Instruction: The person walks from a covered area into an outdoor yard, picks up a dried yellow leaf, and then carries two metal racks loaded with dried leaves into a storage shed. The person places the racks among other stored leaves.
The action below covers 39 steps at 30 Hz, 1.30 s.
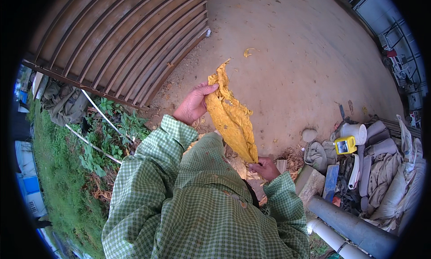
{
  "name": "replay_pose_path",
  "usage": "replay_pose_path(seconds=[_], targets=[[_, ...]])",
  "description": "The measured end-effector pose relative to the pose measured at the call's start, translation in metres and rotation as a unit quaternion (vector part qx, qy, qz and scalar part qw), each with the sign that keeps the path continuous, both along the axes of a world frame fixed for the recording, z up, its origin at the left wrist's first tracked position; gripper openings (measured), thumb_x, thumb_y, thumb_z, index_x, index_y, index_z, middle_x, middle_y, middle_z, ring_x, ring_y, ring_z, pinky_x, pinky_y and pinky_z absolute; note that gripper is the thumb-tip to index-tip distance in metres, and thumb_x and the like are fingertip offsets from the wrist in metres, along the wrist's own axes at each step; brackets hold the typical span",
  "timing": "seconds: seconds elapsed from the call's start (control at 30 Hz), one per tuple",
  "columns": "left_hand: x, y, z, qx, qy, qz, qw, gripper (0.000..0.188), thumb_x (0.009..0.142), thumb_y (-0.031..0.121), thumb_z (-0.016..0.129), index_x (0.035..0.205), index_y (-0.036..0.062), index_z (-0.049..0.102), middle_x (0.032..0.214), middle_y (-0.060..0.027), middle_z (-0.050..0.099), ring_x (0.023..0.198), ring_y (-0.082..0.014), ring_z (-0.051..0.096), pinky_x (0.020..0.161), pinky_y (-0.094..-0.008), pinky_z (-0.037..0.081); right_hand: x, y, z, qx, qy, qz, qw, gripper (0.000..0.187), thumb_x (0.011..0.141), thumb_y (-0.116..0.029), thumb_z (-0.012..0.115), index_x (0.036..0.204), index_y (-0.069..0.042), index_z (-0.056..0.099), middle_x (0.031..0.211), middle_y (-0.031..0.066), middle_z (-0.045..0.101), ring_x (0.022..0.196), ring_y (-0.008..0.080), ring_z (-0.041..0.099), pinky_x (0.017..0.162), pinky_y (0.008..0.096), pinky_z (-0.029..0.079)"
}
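Note:
A long, crinkled yellow tobacco leaf (pixel 231 119) stretches between my two hands in front of my green checked coat. My left hand (pixel 195 104) pinches its edge near the upper end, thumb lying on top. Lower down and to the right, my right hand (pixel 265 168) grips the other end between thumb and fingers. The leaf has ragged, curled edges and a few small holes. Beneath it, partly hidden by the leaf and my coat, more pale yellow leaves (pixel 239 168) lie on the ground.
A ribbed, rusty metal panel (pixel 121 43) stands at the upper left, above green plants (pixel 103 142). A leaf scrap (pixel 249 52) lies on the concrete floor (pixel 292 57). At the right are a yellow jug (pixel 345 145), a white bucket (pixel 354 132), cloth sacks (pixel 384 173) and pipes (pixel 352 225).

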<state>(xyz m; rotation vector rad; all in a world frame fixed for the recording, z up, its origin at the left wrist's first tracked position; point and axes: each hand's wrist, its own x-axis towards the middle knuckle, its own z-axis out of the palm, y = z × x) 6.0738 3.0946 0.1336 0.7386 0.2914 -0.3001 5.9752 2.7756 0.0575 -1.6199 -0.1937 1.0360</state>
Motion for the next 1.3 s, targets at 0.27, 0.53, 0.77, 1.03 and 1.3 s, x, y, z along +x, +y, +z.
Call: replay_pose_path(seconds=[0.27, 0.53, 0.77, 1.03, 1.3], targets=[[0.154, 0.015, -0.015, -0.064, 0.079, 0.047, 0.994, 0.026, 0.081, 0.012, 0.052, 0.105, 0.0000, 0.049, 0.099, -0.0116, 0.057, 0.090, -0.0236, 0.056, 0.086, -0.0390, 0.042, 0.160, -0.012, 0.012, 0.003, 0.049, 0.010, 0.999, 0.013, 0.084, -0.011, 0.052, 0.083, 0.000, 0.058, 0.067, 0.0013, 0.057, 0.056, 0.0057, 0.046, 0.052, 0.0202, 0.038], [0.312, 0.040, -0.023, -0.042, 0.070, 0.073, 0.994, 0.027, 0.085, 0.021, 0.050, 0.104, 0.0018, 0.049, 0.097, -0.0097, 0.057, 0.087, -0.0209, 0.057, 0.079, -0.0363, 0.047, 0.312, -0.004, 0.034, 0.026, 0.119, -0.043, 0.992, 0.013, 0.085, -0.015, 0.051, 0.088, -0.003, 0.055, 0.065, 0.0002, 0.053, 0.050, 0.0040, 0.038, 0.045, 0.0186, 0.031], [0.420, 0.044, -0.049, -0.005, 0.077, 0.098, 0.992, 0.029, 0.086, 0.025, 0.050, 0.102, 0.0007, 0.050, 0.093, -0.0098, 0.057, 0.086, -0.0209, 0.056, 0.078, -0.0359, 0.048, 0.427, -0.013, 0.034, 0.020, 0.127, -0.056, 0.990, 0.020, 0.087, -0.021, 0.046, 0.085, -0.002, 0.053, 0.065, 0.0017, 0.051, 0.048, 0.0038, 0.034, 0.043, 0.0185, 0.027], [0.543, 0.029, -0.063, 0.019, 0.033, 0.133, 0.990, 0.019, 0.085, 0.015, 0.052, 0.095, -0.0002, 0.052, 0.088, -0.0094, 0.058, 0.080, -0.0196, 0.059, 0.073, -0.0335, 0.051, 0.595, -0.039, 0.032, 0.014, 0.104, -0.021, 0.994, 0.028, 0.087, -0.026, 0.046, 0.079, -0.001, 0.055, 0.061, 0.0011, 0.050, 0.047, 0.0038, 0.034, 0.043, 0.0188, 0.027], [0.637, 0.033, -0.065, 0.056, 0.107, 0.253, 0.960, 0.013, 0.086, 0.010, 0.048, 0.092, -0.0011, 0.051, 0.086, -0.0106, 0.057, 0.076, -0.0218, 0.059, 0.070, -0.0363, 0.052, 0.734, -0.062, 0.018, -0.026, 0.102, 0.041, 0.994, 0.017, 0.082, -0.017, 0.050, 0.080, -0.001, 0.056, 0.062, 0.0009, 0.050, 0.050, 0.0052, 0.037, 0.046, 0.0199, 0.030]])
